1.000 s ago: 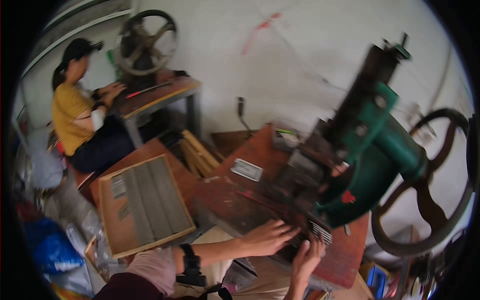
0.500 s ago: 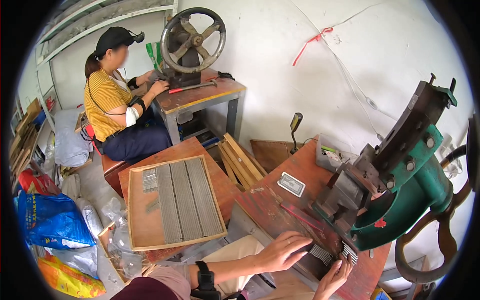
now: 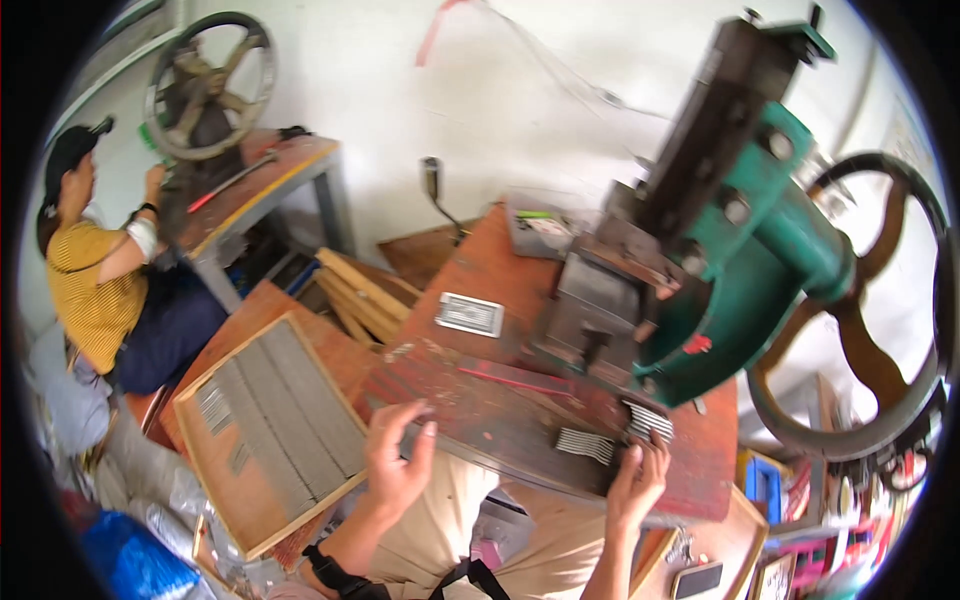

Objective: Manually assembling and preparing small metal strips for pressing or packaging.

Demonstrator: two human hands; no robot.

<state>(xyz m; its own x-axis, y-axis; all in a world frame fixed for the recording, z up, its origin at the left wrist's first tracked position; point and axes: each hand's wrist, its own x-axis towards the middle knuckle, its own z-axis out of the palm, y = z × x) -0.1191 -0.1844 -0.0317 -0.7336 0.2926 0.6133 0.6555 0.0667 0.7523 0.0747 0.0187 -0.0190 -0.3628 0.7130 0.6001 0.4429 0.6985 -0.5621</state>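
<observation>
My left hand point(image 3: 400, 455) is raised at the near edge of the worn red-brown bench point(image 3: 480, 415), its thumb and fingers apart and nothing visible between them. My right hand point(image 3: 638, 482) is at the bench's near right part, thumb and fingertips closed on a small bundle of thin grey metal strips point(image 3: 650, 420). Just left of that bundle lies a second row of metal strips point(image 3: 586, 444), apart from my fingers. Behind both rows stands a green hand press point(image 3: 765, 290) with a dark ram and a large handwheel point(image 3: 858, 400).
A red flat bar point(image 3: 515, 377), a playing card point(image 3: 470, 314) and a clear plastic box point(image 3: 540, 225) lie on the bench. To the left, a wooden tray point(image 3: 290, 430) holds rows of grey strips. A co-worker point(image 3: 100, 280) sits at another press. A phone point(image 3: 697, 580) lies low right.
The view has swung right, so the bench and press appear further left. My left hand has moved away from the metal strips; my right hand stays at its bundle.
</observation>
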